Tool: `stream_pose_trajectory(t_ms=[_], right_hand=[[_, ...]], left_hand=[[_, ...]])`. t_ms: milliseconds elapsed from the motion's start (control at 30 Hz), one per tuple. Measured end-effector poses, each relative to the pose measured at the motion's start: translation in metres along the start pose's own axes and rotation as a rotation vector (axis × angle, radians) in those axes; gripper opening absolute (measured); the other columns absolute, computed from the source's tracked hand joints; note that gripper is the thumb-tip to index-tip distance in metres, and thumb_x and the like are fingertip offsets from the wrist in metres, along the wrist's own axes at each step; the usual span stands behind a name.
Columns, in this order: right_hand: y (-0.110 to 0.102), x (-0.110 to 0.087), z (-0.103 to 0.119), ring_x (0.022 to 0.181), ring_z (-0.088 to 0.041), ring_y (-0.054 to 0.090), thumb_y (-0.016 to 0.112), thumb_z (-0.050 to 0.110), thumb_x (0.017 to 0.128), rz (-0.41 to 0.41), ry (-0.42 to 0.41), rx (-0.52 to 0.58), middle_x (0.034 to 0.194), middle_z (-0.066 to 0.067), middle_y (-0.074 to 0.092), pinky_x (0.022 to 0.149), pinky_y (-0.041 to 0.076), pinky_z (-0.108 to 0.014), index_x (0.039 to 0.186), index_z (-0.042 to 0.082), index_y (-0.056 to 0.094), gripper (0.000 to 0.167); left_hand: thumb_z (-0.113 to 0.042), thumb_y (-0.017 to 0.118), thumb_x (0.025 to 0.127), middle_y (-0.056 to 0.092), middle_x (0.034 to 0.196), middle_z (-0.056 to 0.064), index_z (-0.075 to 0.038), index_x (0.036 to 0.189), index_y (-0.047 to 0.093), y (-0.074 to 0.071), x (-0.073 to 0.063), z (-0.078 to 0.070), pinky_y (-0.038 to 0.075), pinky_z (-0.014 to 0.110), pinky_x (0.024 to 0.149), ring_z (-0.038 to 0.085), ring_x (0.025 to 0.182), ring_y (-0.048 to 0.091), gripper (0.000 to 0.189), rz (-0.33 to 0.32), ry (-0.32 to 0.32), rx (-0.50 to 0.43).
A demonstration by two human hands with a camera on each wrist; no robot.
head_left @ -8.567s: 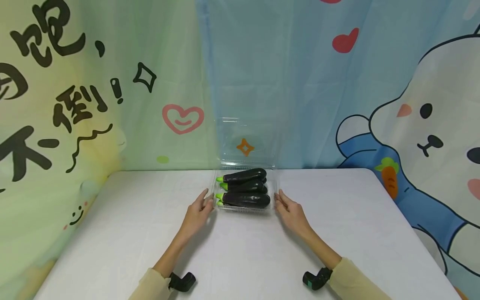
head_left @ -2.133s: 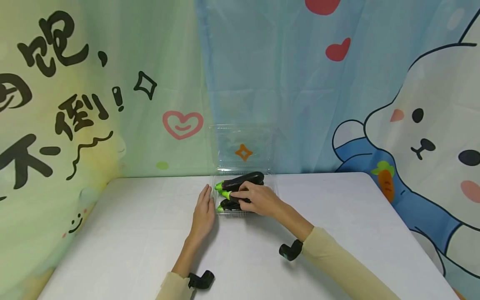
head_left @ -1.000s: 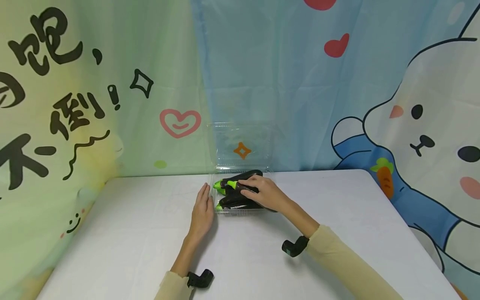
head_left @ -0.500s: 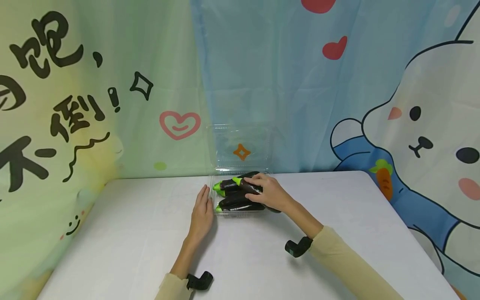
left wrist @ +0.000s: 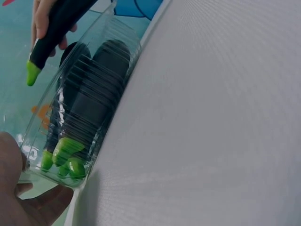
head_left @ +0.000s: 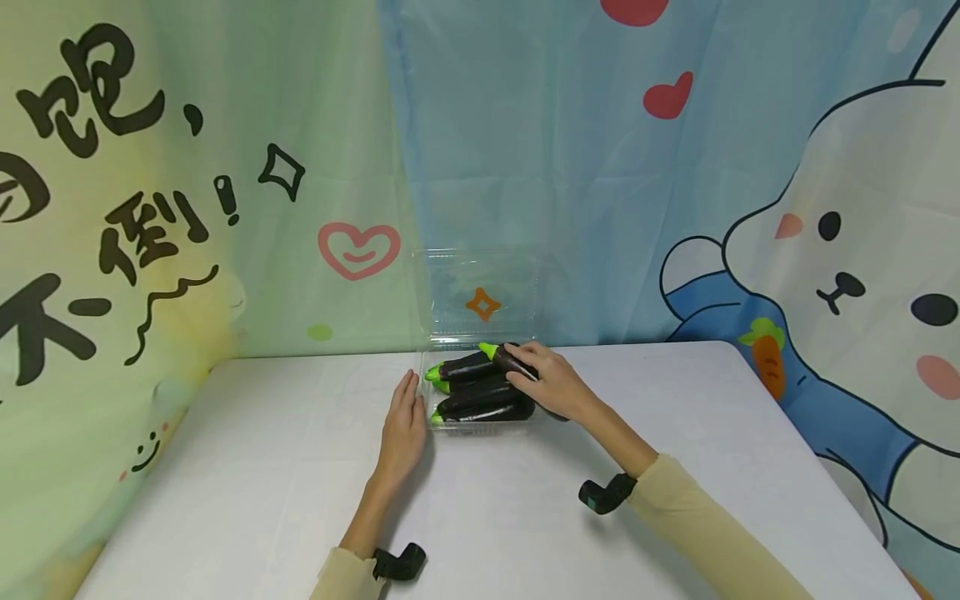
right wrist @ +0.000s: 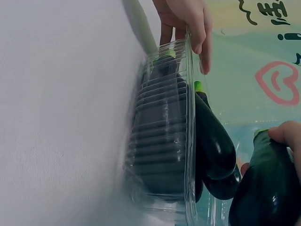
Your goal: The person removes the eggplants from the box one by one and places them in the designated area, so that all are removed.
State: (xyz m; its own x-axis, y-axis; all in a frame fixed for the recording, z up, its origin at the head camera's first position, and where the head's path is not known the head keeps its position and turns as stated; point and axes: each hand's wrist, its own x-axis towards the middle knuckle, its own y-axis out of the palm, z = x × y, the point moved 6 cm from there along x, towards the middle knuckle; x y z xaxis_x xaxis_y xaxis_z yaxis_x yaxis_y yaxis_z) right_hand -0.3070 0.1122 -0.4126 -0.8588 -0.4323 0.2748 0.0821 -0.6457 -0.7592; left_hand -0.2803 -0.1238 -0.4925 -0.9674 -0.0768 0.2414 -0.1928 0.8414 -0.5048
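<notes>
In the head view my right hand (head_left: 561,385) grips an eggplant (head_left: 512,362) with a bright green cap. It is raised over the right part of a clear plastic clamshell container (head_left: 480,427), stem pointing up and left. Several other dark glossy eggplants (head_left: 483,402) lie inside the container, caps to the left. My left hand (head_left: 405,425) rests along the container's left end with straight fingers. The left wrist view shows the held eggplant (left wrist: 56,33) apart from those in the container (left wrist: 101,110). In the right wrist view the held eggplant (right wrist: 265,188) is close by.
The container's clear lid (head_left: 450,292) stands raised at the back, against a printed cloth backdrop (head_left: 570,208). A white-covered table (head_left: 480,525) lies beneath. Black wrist cameras (head_left: 401,562) sit on both wrists.
My right hand has left the container's right side, taken hold of an eggplant among the others and lifted it up and rightward. The left hand moved from the corner to lie flat along the end.
</notes>
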Motion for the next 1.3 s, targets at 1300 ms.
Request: stream_pose_trajectory(t_ms=[1300], right_hand=[[-0.039,-0.025,-0.055,0.088,-0.032,0.067,0.06,0.034,0.095,-0.274,0.303,0.031,0.128,-0.017,0.063,0.069,0.051,-0.036,0.127,0.011,0.056,0.039]], left_hand=[[-0.017,0.036,0.104,0.031,0.158,0.009,-0.002,0.149,0.035,0.001,0.001,0.001,0.026,0.047,0.12,0.027,0.147,0.028,0.048,0.011,-0.011,0.011]])
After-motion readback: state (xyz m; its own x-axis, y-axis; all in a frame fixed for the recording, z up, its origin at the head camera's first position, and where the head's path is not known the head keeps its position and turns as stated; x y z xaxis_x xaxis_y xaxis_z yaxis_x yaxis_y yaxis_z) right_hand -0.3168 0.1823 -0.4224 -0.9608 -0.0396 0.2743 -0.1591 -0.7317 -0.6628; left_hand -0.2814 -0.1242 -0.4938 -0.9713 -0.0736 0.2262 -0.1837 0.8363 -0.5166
